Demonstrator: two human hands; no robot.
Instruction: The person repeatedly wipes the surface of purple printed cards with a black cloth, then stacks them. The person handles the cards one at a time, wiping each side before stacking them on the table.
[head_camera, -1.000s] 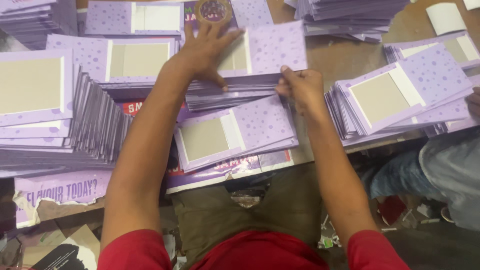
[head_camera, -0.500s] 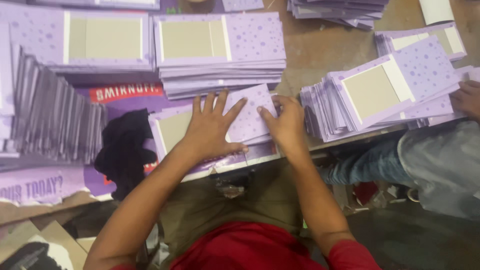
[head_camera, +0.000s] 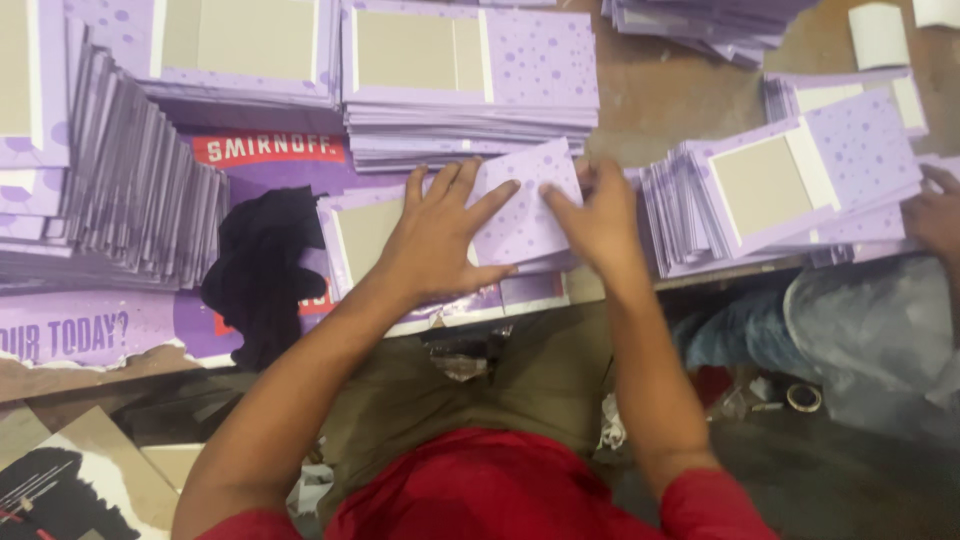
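Observation:
A flat lilac card (head_camera: 525, 215) with darker dots and a beige panel lies on top of a low pile at the table's near edge. My left hand (head_camera: 435, 240) presses flat on it, fingers spread over the middle. My right hand (head_camera: 598, 218) rests on the card's right edge, fingers bent down onto it. Neither hand has lifted the card off the pile.
Tall stacks of the same lilac cards (head_camera: 470, 85) stand behind and at the left (head_camera: 110, 180). A fanned stack (head_camera: 790, 190) lies at the right, where another person's hand (head_camera: 935, 215) and grey-trousered leg (head_camera: 880, 335) show. A black cloth (head_camera: 262, 270) lies left of my hands.
The view has shifted slightly and my hands sit closer together on the top card; my left hand's fingers have slid right over its dotted half.

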